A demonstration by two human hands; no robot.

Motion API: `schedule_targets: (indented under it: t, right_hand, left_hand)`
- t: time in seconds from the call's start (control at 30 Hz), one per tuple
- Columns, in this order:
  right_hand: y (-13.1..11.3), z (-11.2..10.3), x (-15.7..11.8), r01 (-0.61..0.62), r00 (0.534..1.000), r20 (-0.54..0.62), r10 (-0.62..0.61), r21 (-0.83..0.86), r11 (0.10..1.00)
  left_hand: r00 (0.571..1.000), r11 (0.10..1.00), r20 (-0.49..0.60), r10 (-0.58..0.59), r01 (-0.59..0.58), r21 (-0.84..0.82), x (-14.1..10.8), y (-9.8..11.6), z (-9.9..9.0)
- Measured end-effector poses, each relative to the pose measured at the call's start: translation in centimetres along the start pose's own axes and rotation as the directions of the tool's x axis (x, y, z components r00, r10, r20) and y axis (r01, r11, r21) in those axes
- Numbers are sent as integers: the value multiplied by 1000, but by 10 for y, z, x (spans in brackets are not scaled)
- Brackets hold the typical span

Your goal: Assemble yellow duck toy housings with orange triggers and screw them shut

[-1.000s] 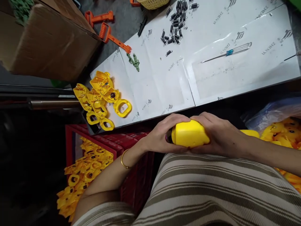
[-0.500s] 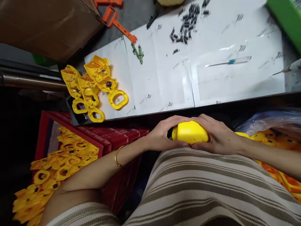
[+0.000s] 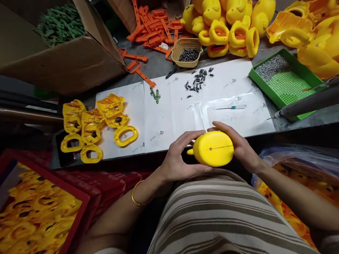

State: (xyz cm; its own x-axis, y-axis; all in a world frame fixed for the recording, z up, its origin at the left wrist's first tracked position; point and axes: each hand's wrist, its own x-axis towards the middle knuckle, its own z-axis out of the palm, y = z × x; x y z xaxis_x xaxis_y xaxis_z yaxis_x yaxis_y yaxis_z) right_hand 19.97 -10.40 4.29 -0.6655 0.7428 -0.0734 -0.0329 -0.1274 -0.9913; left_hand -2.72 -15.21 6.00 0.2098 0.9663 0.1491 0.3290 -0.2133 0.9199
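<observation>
Close to my body, a rounded yellow plastic toy (image 3: 213,155) shows me a smooth oval face with a seam line and a small hole. My left hand (image 3: 180,157) grips it from the left, thumb along the near side and fingers over the far side. On its right side is my right hand (image 3: 242,150), index finger stretched above the far edge and other fingers partly hidden behind the toy. Beyond it on the white-covered table lie a screwdriver (image 3: 233,107), a pile of dark springs (image 3: 198,82), small green plastic parts (image 3: 155,95) and open yellow shells (image 3: 91,123).
At the back stand a cardboard box (image 3: 66,63) of green parts, orange handle parts (image 3: 156,28), a basket (image 3: 174,56) of springs and several yellow toys (image 3: 212,10). A green tray (image 3: 293,95) of screws sits right. A red crate (image 3: 90,201) flanks me left.
The toy has been turned so its oval seamed face points up at me. My right hand has loosened, its index finger lifting. The camera view has tilted up, showing more of the table's back.
</observation>
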Motion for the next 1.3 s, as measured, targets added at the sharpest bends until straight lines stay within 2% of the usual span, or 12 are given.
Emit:
schedule_targets:
  t: [0.13, 0.23, 0.33, 0.6, 0.73, 0.93, 1.03, 1.13, 1.23, 1.3]
  right_hand:
    - [-6, 26, 3, 6, 951, -307, 44, 161, 987]
    - [-4, 38, 5, 16, 916, -389, 93, 270, 963]
    - [0, 41, 4, 8, 918, -384, 104, 281, 960]
    - [3, 37, -5, -3, 938, -343, 48, 132, 991]
    - [9, 39, -4, 7, 913, -406, 38, 108, 994]
    - [30, 36, 8, -43, 924, -372, 91, 137, 990]
    - [34, 35, 12, -22, 931, -359, 63, 118, 993]
    - [30, 39, 12, -11, 952, -299, 66, 182, 983]
    - [26, 45, 12, -102, 965, -192, 182, 366, 925]
    - [28, 47, 12, -136, 958, -171, 230, 436, 889]
  left_hand:
    - [992, 974, -21, 125, -119, 194, 2, 13, 9]
    - [991, 960, -19, 135, -126, 251, -2, 13, 16]
    - [997, 970, -27, 74, -65, 236, -5, 10, 21]
    - [999, 965, -3, -46, 45, 258, -7, 14, 30]
    - [996, 942, -14, -83, 83, 326, -14, 15, 39]
    - [987, 941, -143, -78, 120, 318, -21, 1, 52]
    - [984, 944, -138, -115, 151, 293, -23, -7, 50]
    - [987, 952, -98, -128, 150, 267, -29, -8, 43]
    - [990, 955, -88, -112, 132, 266, -33, -4, 35]
    - [990, 950, -77, -118, 135, 283, -35, -1, 31]
